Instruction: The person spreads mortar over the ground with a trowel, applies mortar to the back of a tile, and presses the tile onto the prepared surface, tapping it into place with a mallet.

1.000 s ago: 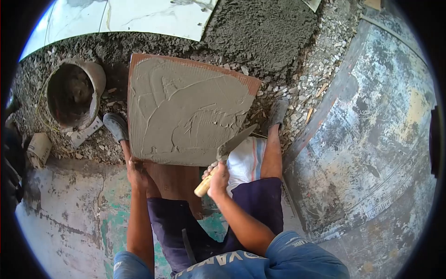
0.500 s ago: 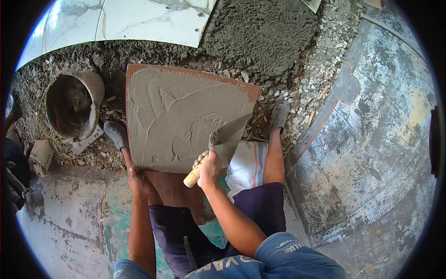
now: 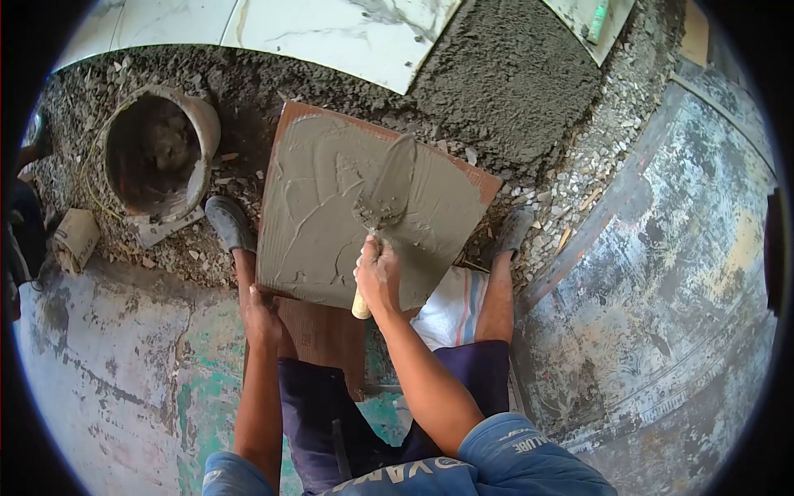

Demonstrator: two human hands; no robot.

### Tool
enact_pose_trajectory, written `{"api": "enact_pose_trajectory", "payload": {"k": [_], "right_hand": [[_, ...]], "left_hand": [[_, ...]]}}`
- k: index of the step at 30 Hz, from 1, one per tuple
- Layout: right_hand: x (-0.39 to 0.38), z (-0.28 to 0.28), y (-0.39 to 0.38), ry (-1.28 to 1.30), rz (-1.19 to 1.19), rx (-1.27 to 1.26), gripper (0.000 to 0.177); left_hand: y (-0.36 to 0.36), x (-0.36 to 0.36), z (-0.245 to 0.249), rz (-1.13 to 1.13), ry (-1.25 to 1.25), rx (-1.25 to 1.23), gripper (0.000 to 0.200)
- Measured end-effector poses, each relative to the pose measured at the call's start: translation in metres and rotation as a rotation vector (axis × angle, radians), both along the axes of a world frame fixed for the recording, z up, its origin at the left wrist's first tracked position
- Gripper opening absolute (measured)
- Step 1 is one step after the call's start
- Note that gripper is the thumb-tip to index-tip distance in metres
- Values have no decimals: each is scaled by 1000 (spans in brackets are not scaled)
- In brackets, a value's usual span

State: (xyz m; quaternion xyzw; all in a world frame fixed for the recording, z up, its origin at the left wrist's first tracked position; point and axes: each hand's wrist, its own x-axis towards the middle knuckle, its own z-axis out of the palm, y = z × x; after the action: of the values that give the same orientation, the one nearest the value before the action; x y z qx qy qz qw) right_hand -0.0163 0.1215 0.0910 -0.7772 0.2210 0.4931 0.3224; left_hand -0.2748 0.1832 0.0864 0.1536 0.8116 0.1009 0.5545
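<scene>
A square tile (image 3: 322, 207), brown at its rim and coated with grey mortar, rests tilted over my legs. My left hand (image 3: 263, 318) grips its near left corner from below. My right hand (image 3: 376, 273) is closed on the wooden handle of a trowel (image 3: 387, 194), whose blade lies flat on the wet mortar near the tile's middle, pointing away from me. Under the tile a second brown tile (image 3: 322, 339) shows above my lap.
A mortar-caked bucket (image 3: 157, 153) stands at the far left on gravel. A bed of grey mortar (image 3: 504, 83) lies beyond the tile, next to laid white marble tiles (image 3: 347, 33). My shoes (image 3: 230, 223) rest on gravel. Stained concrete floor (image 3: 678, 248) spreads to the right.
My right hand has swung the trowel from the tile's near right edge up onto the middle of the mortar, blade now pointing away. The view has shifted slightly.
</scene>
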Motion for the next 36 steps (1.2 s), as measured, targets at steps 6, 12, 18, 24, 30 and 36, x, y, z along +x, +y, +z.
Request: {"api": "enact_pose_trajectory", "payload": {"k": [6, 12, 18, 24, 30, 36], "right_hand": [[-13, 12, 53, -325, 482, -17, 45], [-11, 29, 51, -42, 672, 46, 40], [38, 19, 44, -295, 851, 29, 37], [37, 22, 43, -204, 1147, 33, 34], [-7, 46, 0, 114, 1429, 97, 35], [-3, 50, -12, 133, 1616, 42, 35]], "left_hand": [[-1, -7, -3, -53, -64, -32, 44], [-3, -3, -1, 49, -49, -28, 40], [-4, -3, -1, 18, -28, -98, 54], [-6, -7, -4, 52, -52, -97, 56], [-5, -6, -4, 179, -79, -83, 54], [-4, -5, -1, 145, -50, -84, 56]]}}
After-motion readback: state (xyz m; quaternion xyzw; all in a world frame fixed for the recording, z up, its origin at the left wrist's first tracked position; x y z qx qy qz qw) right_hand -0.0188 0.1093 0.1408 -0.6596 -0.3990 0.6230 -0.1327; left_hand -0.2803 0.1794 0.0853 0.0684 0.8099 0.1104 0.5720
